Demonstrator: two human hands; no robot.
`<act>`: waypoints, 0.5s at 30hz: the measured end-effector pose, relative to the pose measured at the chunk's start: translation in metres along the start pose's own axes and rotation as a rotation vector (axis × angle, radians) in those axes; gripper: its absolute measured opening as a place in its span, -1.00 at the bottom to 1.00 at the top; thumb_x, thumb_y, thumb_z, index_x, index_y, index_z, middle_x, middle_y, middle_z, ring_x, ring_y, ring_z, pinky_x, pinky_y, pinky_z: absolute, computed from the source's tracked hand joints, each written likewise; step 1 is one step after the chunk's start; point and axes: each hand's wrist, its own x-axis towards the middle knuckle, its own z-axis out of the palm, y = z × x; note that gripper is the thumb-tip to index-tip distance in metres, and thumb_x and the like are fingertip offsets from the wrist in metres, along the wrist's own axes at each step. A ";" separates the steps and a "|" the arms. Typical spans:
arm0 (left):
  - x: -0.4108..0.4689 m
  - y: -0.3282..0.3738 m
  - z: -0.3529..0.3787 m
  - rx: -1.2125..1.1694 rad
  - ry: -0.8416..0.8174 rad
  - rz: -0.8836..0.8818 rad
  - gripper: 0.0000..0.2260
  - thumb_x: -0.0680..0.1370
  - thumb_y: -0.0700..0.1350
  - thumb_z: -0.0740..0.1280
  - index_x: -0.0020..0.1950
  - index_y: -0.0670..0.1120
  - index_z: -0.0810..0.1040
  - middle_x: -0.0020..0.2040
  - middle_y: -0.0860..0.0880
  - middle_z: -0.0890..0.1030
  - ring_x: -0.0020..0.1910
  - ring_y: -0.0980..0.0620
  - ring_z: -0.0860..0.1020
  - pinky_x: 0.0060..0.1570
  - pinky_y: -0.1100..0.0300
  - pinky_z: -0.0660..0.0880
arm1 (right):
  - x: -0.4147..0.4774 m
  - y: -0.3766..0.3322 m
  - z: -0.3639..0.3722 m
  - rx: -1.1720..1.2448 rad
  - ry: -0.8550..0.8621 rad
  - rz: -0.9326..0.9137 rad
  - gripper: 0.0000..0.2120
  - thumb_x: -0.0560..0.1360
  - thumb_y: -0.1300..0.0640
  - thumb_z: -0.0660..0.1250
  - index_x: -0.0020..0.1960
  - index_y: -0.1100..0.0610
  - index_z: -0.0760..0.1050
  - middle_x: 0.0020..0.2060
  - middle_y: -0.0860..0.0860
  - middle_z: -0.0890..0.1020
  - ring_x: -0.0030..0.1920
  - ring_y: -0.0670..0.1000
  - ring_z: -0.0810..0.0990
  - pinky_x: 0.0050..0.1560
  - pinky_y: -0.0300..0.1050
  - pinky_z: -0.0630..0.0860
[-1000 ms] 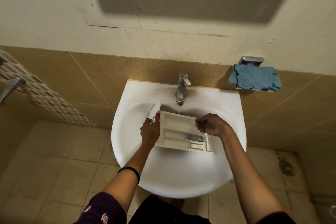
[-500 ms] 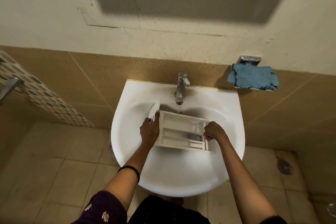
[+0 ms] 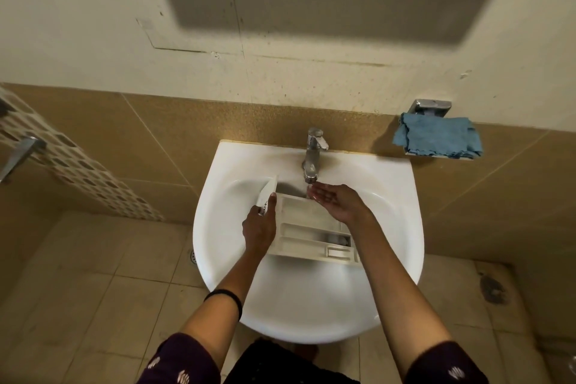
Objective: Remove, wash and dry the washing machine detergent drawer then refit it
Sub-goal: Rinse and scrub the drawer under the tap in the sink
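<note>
Cream plaster on the upper wall (image 3: 93, 9), scuffed and hairline-cracked, with a band of speckled tan tiles (image 3: 174, 134) beneath. Looked down on a floor (image 3: 93, 290) of pale square tiles, dull and stained. Found the sink (image 3: 311, 318) fixed against the tan band: white glazed ceramic, smooth, straight at the back and rounded at the front. Saw the drawer (image 3: 299, 227) inside the bowl, lying crosswise below the tap: an off-white plastic tray, long and rectangular, split by thin ribs into one wide compartment on the far side and narrower channels on the near side. Noted its flat front panel (image 3: 267, 195) at the left end, tilted up toward the back of the bowl, dark lettering on it. Could not tell whether the tray touched the bowl. Saw the left hand (image 3: 258, 231) clamped round that left end, thumb laid along the panel's edge. Saw the right hand (image 3: 336, 204) released, palm up, fingers straight, over the tray's far right corner and just under the spout. Noted the tap (image 3: 313, 156), polished metal with a single lever. Off to the right, a crumpled blue cloth (image 3: 436, 140), soft and ragged-edged, draped on a chrome holder (image 3: 431, 107). Smallest, a black band (image 3: 229, 298) round the left wrist.
</note>
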 end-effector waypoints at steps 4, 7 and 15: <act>0.000 0.001 0.000 -0.001 -0.010 -0.004 -0.44 0.55 0.25 0.12 0.29 -0.17 0.44 0.26 -0.17 0.51 0.22 -0.19 0.46 0.24 0.00 0.37 | 0.010 0.007 0.011 0.180 -0.064 0.082 -0.72 0.60 0.38 -0.04 -0.01 0.47 0.43 -0.26 0.30 0.62 0.16 0.22 0.48 0.22 -0.02 0.44; 0.000 0.002 -0.001 -0.005 -0.015 -0.007 -0.43 0.54 0.26 0.11 0.30 -0.16 0.43 0.26 -0.17 0.51 0.22 -0.18 0.46 0.25 -0.01 0.38 | 0.021 0.014 0.009 0.214 -0.059 0.075 -0.75 0.58 0.40 -0.01 -0.06 0.43 0.44 -0.37 0.26 0.65 -0.06 0.21 0.56 -0.27 -0.08 0.64; 0.001 0.000 0.001 -0.057 0.022 0.008 -0.48 0.64 0.10 -0.10 0.36 -0.20 0.40 0.31 -0.24 0.47 0.29 -0.22 0.40 0.28 0.02 0.29 | 0.004 0.021 0.033 -0.415 -0.258 0.197 -0.71 0.56 0.42 -0.01 -0.09 0.45 0.48 -0.27 0.23 0.64 -0.17 0.17 0.60 -0.05 -0.04 0.58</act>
